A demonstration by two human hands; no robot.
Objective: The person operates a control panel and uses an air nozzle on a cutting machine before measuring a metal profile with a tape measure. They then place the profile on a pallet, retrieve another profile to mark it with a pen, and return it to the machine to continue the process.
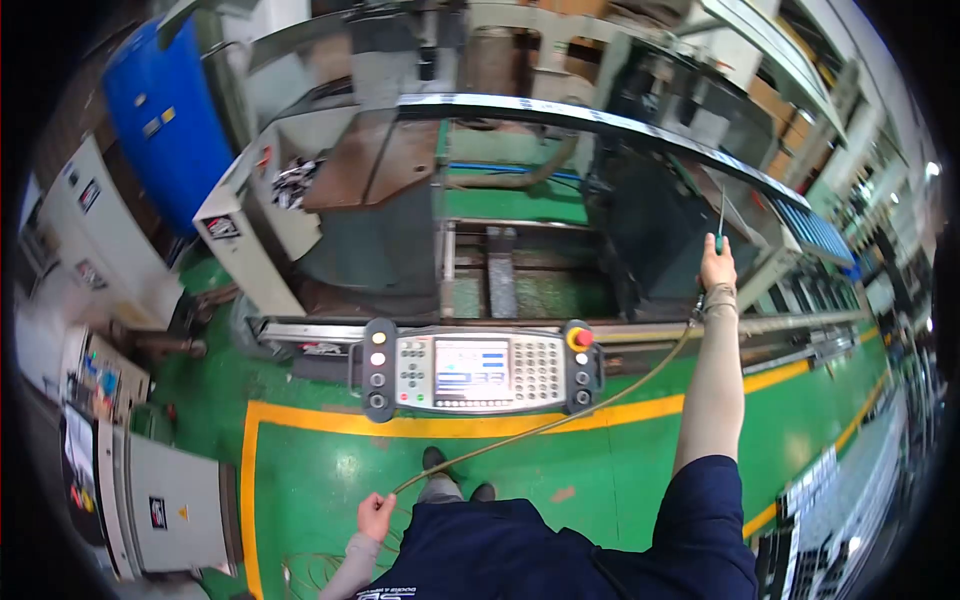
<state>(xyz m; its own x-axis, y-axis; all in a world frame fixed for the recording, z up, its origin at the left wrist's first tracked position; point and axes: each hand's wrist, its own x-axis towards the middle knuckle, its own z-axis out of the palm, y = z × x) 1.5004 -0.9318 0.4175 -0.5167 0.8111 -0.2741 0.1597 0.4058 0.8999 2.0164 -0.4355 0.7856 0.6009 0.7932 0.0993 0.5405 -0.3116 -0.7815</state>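
My right hand [717,264] is stretched far out over the right side of the machine, its fingers closed round the green handle of a thin screwdriver-like tool [722,215] whose shaft points away from me. Low at the left, my left hand [375,517] is closed on a thin yellowish hose [540,430]. The hose runs up to the right, to a fitting near my right wrist, and loose coils of it lie on the floor. Between my hands stands a control panel [485,372] with a lit screen, many keys and a red knob.
A long profile [600,117] spans the machine at the back. Grey cabinets [180,500] stand at the left, with a blue tank [168,115] behind. Yellow lines [450,427] mark the green floor. Stacked profiles [850,500] lie at the lower right.
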